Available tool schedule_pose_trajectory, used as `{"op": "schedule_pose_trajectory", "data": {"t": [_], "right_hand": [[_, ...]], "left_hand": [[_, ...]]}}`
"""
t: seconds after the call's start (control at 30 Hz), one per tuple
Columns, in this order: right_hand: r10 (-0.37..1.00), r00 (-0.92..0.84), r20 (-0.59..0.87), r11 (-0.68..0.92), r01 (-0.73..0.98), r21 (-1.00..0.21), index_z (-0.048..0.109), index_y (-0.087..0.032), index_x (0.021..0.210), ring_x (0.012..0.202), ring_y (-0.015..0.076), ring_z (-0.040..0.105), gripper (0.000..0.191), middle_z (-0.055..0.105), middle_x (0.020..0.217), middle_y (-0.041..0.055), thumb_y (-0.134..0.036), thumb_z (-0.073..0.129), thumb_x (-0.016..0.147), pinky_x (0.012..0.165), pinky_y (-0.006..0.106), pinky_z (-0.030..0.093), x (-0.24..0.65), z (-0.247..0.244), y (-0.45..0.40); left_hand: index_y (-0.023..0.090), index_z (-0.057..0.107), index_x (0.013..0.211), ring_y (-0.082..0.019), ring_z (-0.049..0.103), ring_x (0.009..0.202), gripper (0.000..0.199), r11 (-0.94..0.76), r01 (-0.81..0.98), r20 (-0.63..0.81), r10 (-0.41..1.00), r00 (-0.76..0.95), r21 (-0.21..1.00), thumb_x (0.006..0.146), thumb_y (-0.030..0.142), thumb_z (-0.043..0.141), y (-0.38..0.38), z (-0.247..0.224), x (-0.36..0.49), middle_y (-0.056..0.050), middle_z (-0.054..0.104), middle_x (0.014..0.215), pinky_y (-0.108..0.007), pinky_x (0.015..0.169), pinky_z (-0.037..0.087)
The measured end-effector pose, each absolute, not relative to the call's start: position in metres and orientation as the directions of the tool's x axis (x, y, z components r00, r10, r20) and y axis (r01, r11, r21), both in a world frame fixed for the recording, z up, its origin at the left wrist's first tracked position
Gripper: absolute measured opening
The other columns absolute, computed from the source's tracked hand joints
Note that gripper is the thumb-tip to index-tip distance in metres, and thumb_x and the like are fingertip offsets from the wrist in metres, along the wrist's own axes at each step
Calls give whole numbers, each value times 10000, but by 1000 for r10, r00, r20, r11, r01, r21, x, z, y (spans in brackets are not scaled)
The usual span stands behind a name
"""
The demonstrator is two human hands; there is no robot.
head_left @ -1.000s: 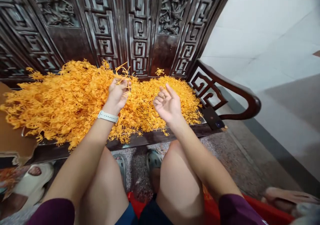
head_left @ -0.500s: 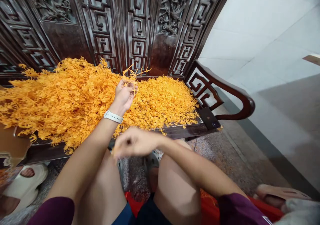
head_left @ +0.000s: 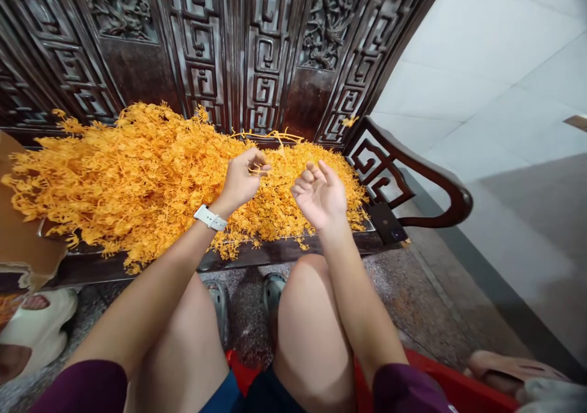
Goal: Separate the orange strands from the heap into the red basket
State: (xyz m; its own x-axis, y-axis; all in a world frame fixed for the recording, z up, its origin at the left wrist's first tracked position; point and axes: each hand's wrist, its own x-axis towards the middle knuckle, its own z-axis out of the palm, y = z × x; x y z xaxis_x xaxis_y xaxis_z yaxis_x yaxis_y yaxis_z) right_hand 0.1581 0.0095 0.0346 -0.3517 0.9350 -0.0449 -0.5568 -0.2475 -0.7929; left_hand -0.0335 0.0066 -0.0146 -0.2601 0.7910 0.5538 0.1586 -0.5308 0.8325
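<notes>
Dark carved wood forms the backrest (head_left: 132, 64) of a bench (head_left: 275, 254); on its seat lies a long pile of orange sprigs (head_left: 137, 180), higher toward the left, lower toward the armrest (head_left: 458, 202); above the pile's middle, a thin-stemmed orange sprig (head_left: 270, 136) spreads just beyond the left hand (head_left: 243, 177), whose fingers are curled in a narrow pinch on its strands; the right hand (head_left: 321, 196) is just beside, over the lower part of the pile, palm turned up, fingers loosely bent and parted, gripping nothing that shows; up and to the right, a small orange piece (head_left: 350, 121), blurred, appears in front of the backrest.

Around the left wrist sits a pale watch strap (head_left: 210, 217); a dark phone (head_left: 387, 223) lies at the seat's right end, by the armrest; cardboard (head_left: 22, 235) borders the pile at far left; below, grey clogs (head_left: 217, 309) rest on the speckled floor (head_left: 250, 327); pale wall tiles (head_left: 458, 64) rise at right.
</notes>
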Motion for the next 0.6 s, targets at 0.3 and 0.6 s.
{"op": "schedule_pose_trajectory", "data": {"t": [0.3,0.6], "right_hand": [[968,-248,48,-20,-266,-964,697,-245,1123,923,171,646,350,708,998,30,-443,790,850,869,308,509,177,-17,-42],[809,522,271,103,328,-939,670,-175,1062,848,162,654,421,683,939,57,-558,499,1025,833,318,529,330,-96,-81]], "left_hand": [[220,737,1054,-242,710,860,395,-670,688,321,741,590,279,861,-26,495,-61,-18,4,-96,763,948,-363,754,508],[245,787,893,-292,695,901,133,-419,683,197,903,382,597,772,263,840,-54,-47,-49,-86,726,853,-391,893,517]]}}
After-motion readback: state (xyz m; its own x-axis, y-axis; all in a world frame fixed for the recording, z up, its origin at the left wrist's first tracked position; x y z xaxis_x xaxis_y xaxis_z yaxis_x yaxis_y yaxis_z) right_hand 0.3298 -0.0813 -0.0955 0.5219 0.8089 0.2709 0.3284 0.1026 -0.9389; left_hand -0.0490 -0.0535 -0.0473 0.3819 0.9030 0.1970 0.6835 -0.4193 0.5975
